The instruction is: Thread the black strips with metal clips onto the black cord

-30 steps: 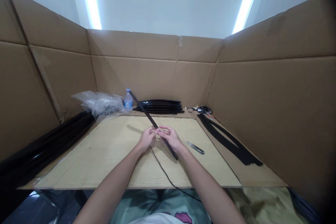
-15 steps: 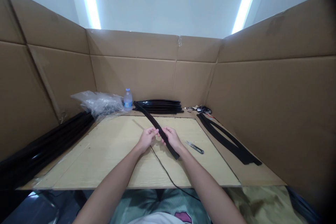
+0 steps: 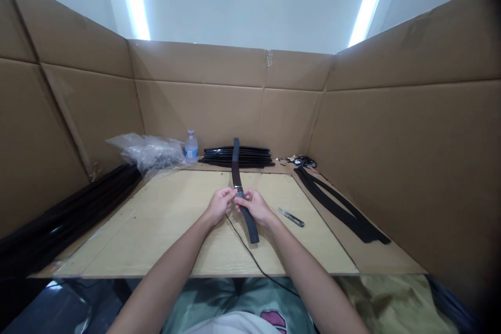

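My left hand (image 3: 219,205) and my right hand (image 3: 253,205) meet at the middle of a long, flat black rubber strip (image 3: 236,167). Both hands pinch the strip, which runs from near my body up toward the back wall and bows slightly. A thin black cord (image 3: 250,255) hangs from the hands and trails over the front edge of the tan board (image 3: 156,219). A small pair of snips (image 3: 291,217) lies on the board just right of my right hand.
Cardboard walls (image 3: 391,130) enclose the workspace. At the back stand a water bottle (image 3: 191,147), a clear plastic bag (image 3: 146,152) and a stack of black strips (image 3: 250,157). More black strips lie at right (image 3: 340,209); long black tubes (image 3: 66,219) lie at left.
The black strip has swung in my hands: its far end moved from pointing back-left near the bottle to pointing almost straight back. My hands stayed in the same spot.
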Demonstrator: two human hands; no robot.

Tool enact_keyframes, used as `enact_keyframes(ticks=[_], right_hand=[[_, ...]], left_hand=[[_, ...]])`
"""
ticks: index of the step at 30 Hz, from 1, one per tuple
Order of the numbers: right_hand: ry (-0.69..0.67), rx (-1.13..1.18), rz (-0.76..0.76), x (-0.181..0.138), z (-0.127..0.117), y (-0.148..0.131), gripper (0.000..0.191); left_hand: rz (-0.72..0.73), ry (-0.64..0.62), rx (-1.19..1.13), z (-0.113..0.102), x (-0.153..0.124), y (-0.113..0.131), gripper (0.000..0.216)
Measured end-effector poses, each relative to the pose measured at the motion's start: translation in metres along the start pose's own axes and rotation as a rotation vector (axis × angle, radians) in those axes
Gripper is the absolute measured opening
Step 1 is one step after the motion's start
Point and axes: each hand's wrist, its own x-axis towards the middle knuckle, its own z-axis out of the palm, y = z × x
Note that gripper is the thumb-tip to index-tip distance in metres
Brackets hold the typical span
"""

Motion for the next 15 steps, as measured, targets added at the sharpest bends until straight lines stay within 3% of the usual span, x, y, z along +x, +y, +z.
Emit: enact_keyframes(ticks=[6, 11, 15], right_hand=[[0.014, 0.006, 0.032, 0.0011, 0.0001, -0.0049, 0.036], [0.011, 0.062, 0.046, 0.0013, -0.0025, -0.0071, 0.033], [0.051, -0.002, 0.055, 0.0008, -0.0046, -0.0066, 0.038]], left_hand=[[0.072, 0.026, 0.07, 0.0008, 0.0005, 0.0022, 0.037], [0.011, 0.042, 0.025, -0.0009, -0.0002, 0.0041, 0.036], [0.044, 0.042, 0.045, 0.0002, -0.0015, 0.0058, 0.037]])
